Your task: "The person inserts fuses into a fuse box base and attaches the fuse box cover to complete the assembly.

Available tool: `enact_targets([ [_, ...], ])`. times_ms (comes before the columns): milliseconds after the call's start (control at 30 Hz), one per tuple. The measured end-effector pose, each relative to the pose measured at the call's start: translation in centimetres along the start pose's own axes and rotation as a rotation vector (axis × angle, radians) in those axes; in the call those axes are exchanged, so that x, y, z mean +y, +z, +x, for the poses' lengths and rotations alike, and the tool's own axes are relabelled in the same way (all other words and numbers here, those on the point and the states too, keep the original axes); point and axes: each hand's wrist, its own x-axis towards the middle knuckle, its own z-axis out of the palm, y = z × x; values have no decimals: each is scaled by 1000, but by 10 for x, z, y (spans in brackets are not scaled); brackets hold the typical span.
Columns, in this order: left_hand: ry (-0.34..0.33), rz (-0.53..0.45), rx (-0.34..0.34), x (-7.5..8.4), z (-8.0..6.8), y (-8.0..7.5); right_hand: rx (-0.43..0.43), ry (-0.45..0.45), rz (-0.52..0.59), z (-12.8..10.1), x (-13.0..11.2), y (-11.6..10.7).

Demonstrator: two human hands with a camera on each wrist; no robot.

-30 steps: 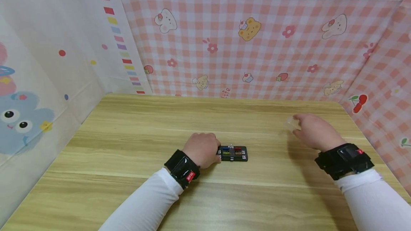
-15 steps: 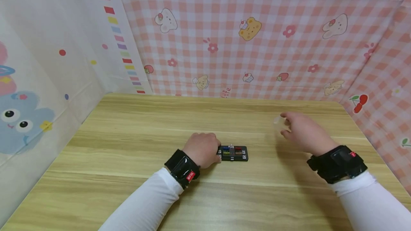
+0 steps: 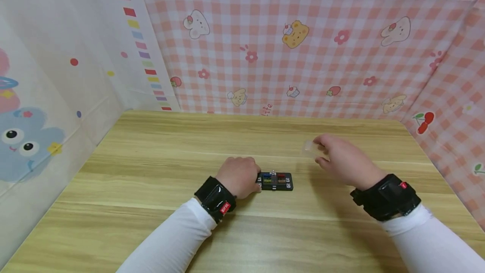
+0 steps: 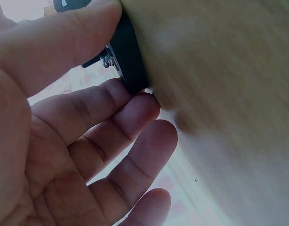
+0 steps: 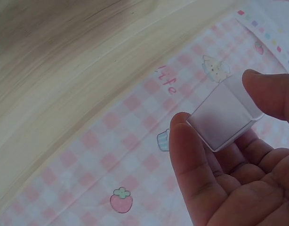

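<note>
A small black fuse box (image 3: 278,181) lies flat on the wooden table, with blue, yellow, red and brown fuses in it and metal terminals at its ends. Its left end sits between the thumb and fingers of my left hand (image 3: 238,178); in the left wrist view the black body (image 4: 128,56) stands edge-on with a metal screw. My right hand (image 3: 346,159) is raised above the table, right of and behind the fuse box. Between its thumb and fingers it pinches a clear plastic cover (image 5: 222,117), box-shaped, faint in the head view.
The wooden table (image 3: 170,146) runs back to a pink checked cloth (image 3: 261,33). A white printed cloth (image 3: 91,24) stands along the left side, and another checked cloth (image 3: 454,96) along the right.
My right hand has moved left with the clear cover, closer to the fuse box. The left hand and the fuse box have stayed in place.
</note>
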Motion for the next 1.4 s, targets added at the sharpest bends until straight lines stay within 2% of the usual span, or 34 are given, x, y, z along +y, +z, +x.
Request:
enact_targets([
  [433,1,11,1,0,0,1,18,-114,-9,1,-22,10],
  [1400,0,5,-10,-1,2,1,-70,-211,5,5,-52,39],
])
